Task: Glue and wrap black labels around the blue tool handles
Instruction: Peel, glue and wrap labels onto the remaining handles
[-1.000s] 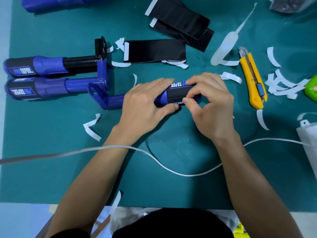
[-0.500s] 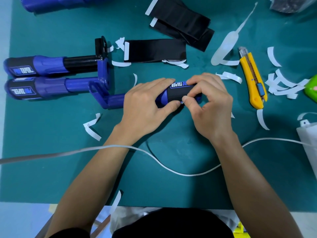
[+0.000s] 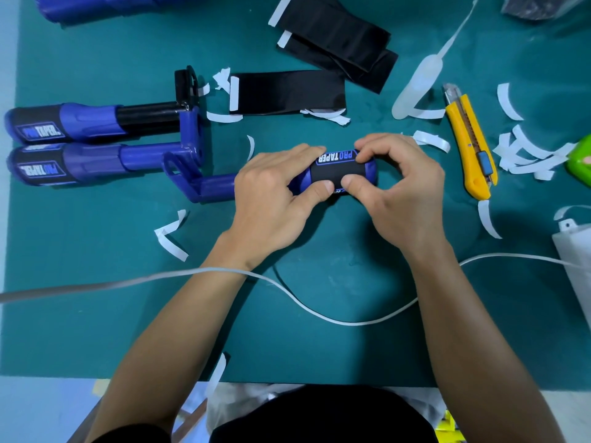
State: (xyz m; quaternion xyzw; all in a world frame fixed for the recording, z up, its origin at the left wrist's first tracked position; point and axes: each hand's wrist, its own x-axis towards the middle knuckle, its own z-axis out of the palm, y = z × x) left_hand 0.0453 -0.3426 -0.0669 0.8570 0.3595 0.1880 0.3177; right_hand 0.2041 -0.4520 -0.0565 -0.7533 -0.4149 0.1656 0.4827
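Observation:
A blue tool handle [image 3: 371, 169] lies across the middle of the green mat, with a black label [image 3: 332, 171] reading PRO TAPER wrapped round its end. My left hand [image 3: 271, 193] grips the handle from the left, thumb pressing the label's lower edge. My right hand [image 3: 399, 190] pinches the label end between thumb and fingers. Two labelled blue tools [image 3: 86, 123] [image 3: 83, 164] lie at the left. Loose black labels [image 3: 287, 92] [image 3: 335, 36] rest at the back.
A yellow utility knife [image 3: 470, 148] lies right of my hands. White backing strips [image 3: 524, 155] are scattered around. A white glue tube [image 3: 422, 81] sits at the back, a long white tape [image 3: 319, 311] crosses the mat, and a white box [image 3: 575, 260] stands at the right edge.
The handle has been rolled a little, so more of the PRO TAPER print faces up. My right fingers have slid toward the handle's end.

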